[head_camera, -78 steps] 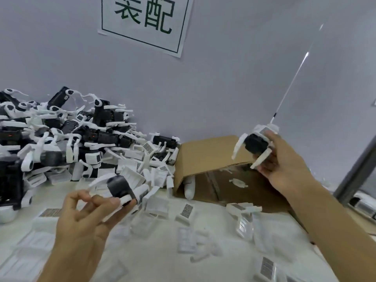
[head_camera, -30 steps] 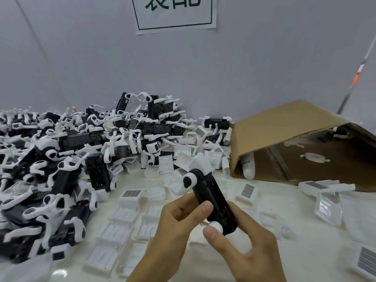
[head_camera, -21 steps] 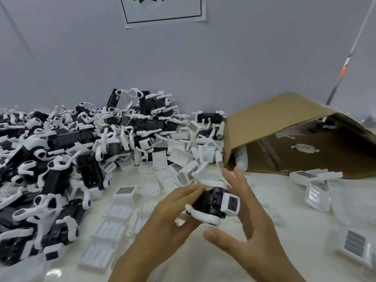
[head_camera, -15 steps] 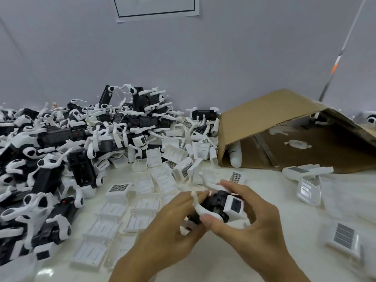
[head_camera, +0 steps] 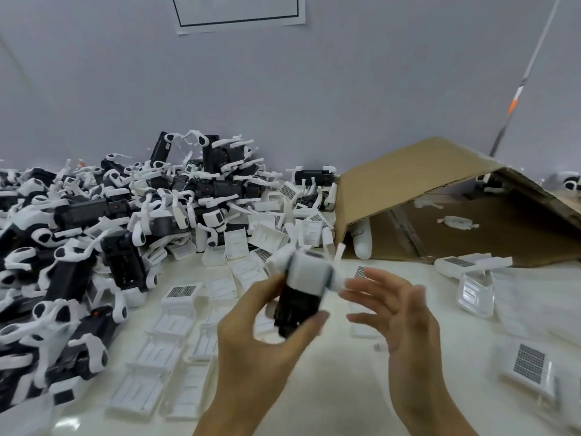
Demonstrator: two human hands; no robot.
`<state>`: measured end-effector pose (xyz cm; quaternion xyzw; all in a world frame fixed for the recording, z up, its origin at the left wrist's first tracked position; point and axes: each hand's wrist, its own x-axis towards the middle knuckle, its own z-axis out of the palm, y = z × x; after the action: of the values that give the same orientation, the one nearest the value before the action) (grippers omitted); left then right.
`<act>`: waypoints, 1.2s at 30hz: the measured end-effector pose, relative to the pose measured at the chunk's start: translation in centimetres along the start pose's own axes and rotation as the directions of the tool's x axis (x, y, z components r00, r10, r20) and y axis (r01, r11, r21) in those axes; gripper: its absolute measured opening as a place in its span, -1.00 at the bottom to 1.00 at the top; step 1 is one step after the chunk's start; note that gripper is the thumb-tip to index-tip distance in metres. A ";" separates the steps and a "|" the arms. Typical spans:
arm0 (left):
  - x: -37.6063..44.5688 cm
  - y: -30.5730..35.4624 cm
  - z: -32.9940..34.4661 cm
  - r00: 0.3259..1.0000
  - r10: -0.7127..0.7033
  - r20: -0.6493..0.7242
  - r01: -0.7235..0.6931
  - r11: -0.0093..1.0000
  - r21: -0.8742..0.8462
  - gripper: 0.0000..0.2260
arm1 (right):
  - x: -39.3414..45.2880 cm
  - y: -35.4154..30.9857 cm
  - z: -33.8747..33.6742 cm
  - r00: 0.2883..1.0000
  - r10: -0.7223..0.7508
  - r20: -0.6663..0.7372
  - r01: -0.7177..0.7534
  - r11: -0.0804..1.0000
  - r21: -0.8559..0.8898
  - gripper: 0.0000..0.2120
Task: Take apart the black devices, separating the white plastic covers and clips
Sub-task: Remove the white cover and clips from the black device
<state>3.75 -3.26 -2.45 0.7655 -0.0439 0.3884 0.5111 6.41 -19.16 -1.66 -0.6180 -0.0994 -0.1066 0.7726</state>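
Your left hand (head_camera: pixel 264 335) grips the black device (head_camera: pixel 297 305) between thumb and fingers, above the white table (head_camera: pixel 345 388), white cover (head_camera: pixel 309 272) on its upper end. Your right hand (head_camera: pixel 399 313) sits just right of it, fingers spread and relaxed, holding nothing; fingertips (head_camera: pixel 349 292) near the cover, contact unclear through the blur. Pile of black devices (head_camera: pixel 103 234) far left. Loose white covers (head_camera: pixel 176 325) spread below it. Open cardboard box (head_camera: pixel 440 206) on its side, right rear, a few white clips (head_camera: pixel 457 221) inside

Heap of black devices with white clips (head_camera: pixel 132 234) lies left of the tipped brown cardboard box (head_camera: pixel 418 196); flat white plastic covers (head_camera: pixel 176 322) before the heap
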 end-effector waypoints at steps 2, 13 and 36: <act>0.7 0.2 -0.2 0.942 -0.327 0.076 0.330 0.859 -0.391 -0.47 | -0.3 0.1 0.0 0.998 -0.057 0.039 0.060 0.995 -0.075 -0.14; 1.1 1.6 -1.2 0.611 -0.564 0.556 0.731 0.132 -0.670 -0.55 | -1.5 2.0 0.9 0.816 -0.355 0.456 0.524 0.787 -0.325 -0.57; 0.1 1.8 0.4 0.637 -0.579 0.509 0.715 0.195 -0.672 -0.58 | -2.1 1.7 1.4 0.831 -0.438 0.343 0.533 0.802 -0.268 -0.79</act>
<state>3.22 -4.43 -1.15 0.3923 0.0667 0.0087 0.9174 4.85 -17.34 -3.54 -0.7079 -0.3367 -0.2355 0.5745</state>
